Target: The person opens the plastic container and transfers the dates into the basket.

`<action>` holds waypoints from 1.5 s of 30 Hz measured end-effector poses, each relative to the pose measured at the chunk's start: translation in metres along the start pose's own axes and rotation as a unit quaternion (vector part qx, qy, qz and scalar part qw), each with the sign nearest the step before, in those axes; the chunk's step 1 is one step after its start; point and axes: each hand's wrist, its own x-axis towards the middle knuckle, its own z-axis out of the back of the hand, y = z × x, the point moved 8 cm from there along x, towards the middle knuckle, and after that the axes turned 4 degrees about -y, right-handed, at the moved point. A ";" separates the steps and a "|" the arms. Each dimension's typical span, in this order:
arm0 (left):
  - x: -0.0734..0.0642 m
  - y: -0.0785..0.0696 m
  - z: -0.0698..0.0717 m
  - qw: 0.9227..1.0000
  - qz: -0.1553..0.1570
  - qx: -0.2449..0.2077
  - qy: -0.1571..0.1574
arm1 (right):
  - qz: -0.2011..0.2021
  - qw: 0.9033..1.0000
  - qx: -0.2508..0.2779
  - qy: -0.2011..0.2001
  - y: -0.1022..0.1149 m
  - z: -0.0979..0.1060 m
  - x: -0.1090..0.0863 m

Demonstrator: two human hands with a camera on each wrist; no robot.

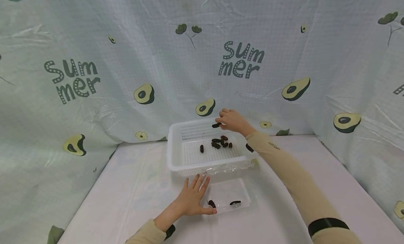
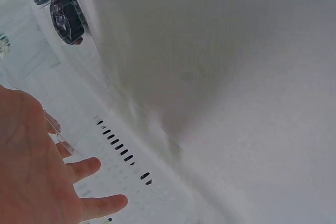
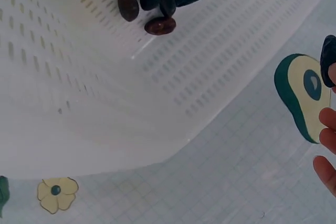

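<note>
A white perforated basket (image 1: 170, 149) holds several dark dates (image 1: 216, 145) on its floor. Over its back rim, my right hand (image 1: 234, 122) pinches one date (image 1: 216, 125) between fingertips and thumb; the same held date (image 3: 328, 61) appears at the right edge of the right wrist view. In front of the basket sits a clear plastic box (image 1: 229, 190) with a date (image 1: 235, 203) near its front and another date (image 1: 211, 204) in its front left corner. My left hand (image 1: 191, 199) rests along the box's left side, fingers spread and thumb by the front corner.
A strip of clear plastic (image 1: 228, 167) lies along the basket's front wall, behind the box. The pale table covering (image 1: 142, 188) reaches back to a hanging curtain (image 1: 176, 82) printed with avocados, which stands close behind the basket.
</note>
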 end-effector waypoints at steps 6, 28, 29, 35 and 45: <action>0.000 0.000 -0.001 1.000 0.002 0.007 0.000 | 0.006 1.000 -0.003 0.012 0.009 -0.011 0.013; 0.001 0.000 -0.002 1.000 0.005 0.015 0.005 | 0.039 0.999 -0.036 0.010 0.031 -0.023 0.034; 0.001 0.000 -0.002 1.000 0.005 0.016 0.005 | 0.039 0.999 -0.037 0.007 0.031 -0.023 0.034; 0.001 0.000 0.000 1.000 0.005 0.013 0.003 | 0.040 0.998 -0.051 0.003 0.030 -0.019 0.034; 0.000 -0.001 0.001 1.000 0.009 0.009 0.007 | 0.051 0.998 -0.038 -0.014 0.031 -0.005 0.025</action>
